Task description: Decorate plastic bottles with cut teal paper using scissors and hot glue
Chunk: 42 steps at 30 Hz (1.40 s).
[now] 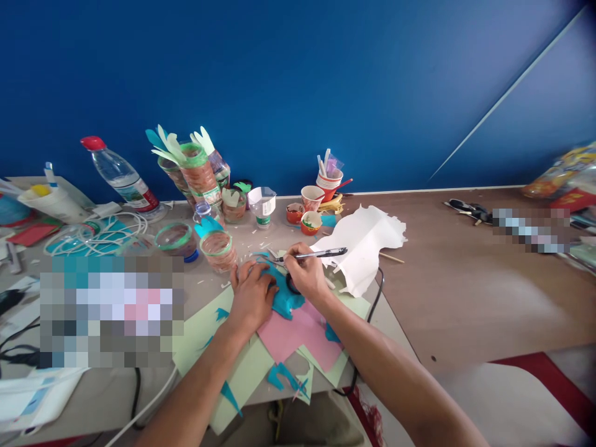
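Note:
My left hand lies fingers down on a teal sheet of craft foam, pressing it to the table. My right hand is closed round a black and silver pen, whose tip points left onto the teal sheet near my left fingertips. A dark round thing, partly hidden, sits under my right hand. Under the teal sheet lie a pink sheet and pale green sheets with teal offcuts on them.
A crumpled white sheet lies just right of my hands. Behind stand cut plastic bottles with paper leaves, a water bottle, paper cups, a tape ring and white cord. The brown tabletop stretches right.

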{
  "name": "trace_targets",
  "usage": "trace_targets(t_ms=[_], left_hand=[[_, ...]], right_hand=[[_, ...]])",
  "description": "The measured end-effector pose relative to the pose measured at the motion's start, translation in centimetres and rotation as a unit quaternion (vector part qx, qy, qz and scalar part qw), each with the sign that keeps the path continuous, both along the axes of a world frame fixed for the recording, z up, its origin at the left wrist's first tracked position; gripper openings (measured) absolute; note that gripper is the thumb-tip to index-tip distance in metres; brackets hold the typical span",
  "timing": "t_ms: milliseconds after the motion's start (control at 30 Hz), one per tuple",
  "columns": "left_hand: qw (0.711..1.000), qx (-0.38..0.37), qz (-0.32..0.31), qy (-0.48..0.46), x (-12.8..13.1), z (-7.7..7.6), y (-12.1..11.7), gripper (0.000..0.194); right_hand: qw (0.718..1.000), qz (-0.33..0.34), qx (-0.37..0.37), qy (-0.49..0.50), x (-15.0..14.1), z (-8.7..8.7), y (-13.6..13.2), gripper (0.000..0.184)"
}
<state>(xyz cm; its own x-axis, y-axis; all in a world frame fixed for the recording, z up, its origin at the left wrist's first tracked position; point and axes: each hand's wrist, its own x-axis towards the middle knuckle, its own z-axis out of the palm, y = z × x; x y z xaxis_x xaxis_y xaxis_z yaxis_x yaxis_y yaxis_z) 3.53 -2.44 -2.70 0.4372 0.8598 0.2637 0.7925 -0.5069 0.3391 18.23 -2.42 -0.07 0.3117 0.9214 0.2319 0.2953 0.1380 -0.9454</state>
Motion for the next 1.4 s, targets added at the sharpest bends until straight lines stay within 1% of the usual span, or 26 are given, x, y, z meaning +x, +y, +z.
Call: trace_targets(t_ms=[133,267,433,600,700,800,900,1000,1067,1233,1300,1400], left_hand=[[1.0,0.016,-0.013,0.021,0.0,0.1,-0.1,0.017],[0.999,0.014,-0.021,0.024,0.1,0.0,0.1,0.018],[1.0,0.01,-0.016,0.012,0.3,0.1,0.1,0.017],[0.999,0.024,-0.02,0.02,0.3,0.1,0.0,0.019],[0.999,0.043,-0.013,0.014,0.2,-0.1,0.2,0.02],[0.998,0.056,0.006,0.005,0.2,-0.2,0.3,0.019],[0.999,0.04,0.008,0.001,0.1,-0.2,0.2,0.019],[1.0,0.015,-0.014,-0.002,0.0,0.0,-0.1,0.02],[1.0,0.011,-0.019,-0.016,-0.1,0.1,-0.2,0.022],[0.997,0.008,0.038,-0.072,-1.2,0.5,0.9,0.024],[0.996,0.002,0.043,-0.076,-1.5,0.6,1.2,0.021],[0.997,-0.002,0.03,-0.066,-1.5,0.6,1.1,0.018]], right_hand=[[1.0,-0.001,-0.005,-0.008,0.0,0.0,0.0,0.011],[1.0,-0.002,-0.005,-0.006,-0.1,0.0,-0.1,0.011],[1.0,-0.005,-0.014,-0.006,-0.1,0.2,-0.1,0.011],[1.0,-0.008,-0.016,0.001,-0.2,0.4,-0.2,0.01],[1.0,-0.01,-0.016,0.004,-0.2,0.4,-0.2,0.01],[1.0,-0.011,-0.01,0.004,-0.1,0.3,-0.1,0.011],[1.0,-0.013,-0.002,0.001,-0.1,0.3,-0.1,0.011],[1.0,-0.015,-0.005,0.0,0.0,0.4,-0.1,0.011],[1.0,-0.014,-0.006,0.0,0.0,0.5,-0.1,0.012],[1.0,-0.011,-0.008,0.004,0.2,0.6,-0.1,0.01],[1.0,0.002,-0.015,0.006,0.3,0.6,-0.1,0.008],[0.998,0.039,-0.049,-0.008,0.6,0.4,0.1,0.007]])
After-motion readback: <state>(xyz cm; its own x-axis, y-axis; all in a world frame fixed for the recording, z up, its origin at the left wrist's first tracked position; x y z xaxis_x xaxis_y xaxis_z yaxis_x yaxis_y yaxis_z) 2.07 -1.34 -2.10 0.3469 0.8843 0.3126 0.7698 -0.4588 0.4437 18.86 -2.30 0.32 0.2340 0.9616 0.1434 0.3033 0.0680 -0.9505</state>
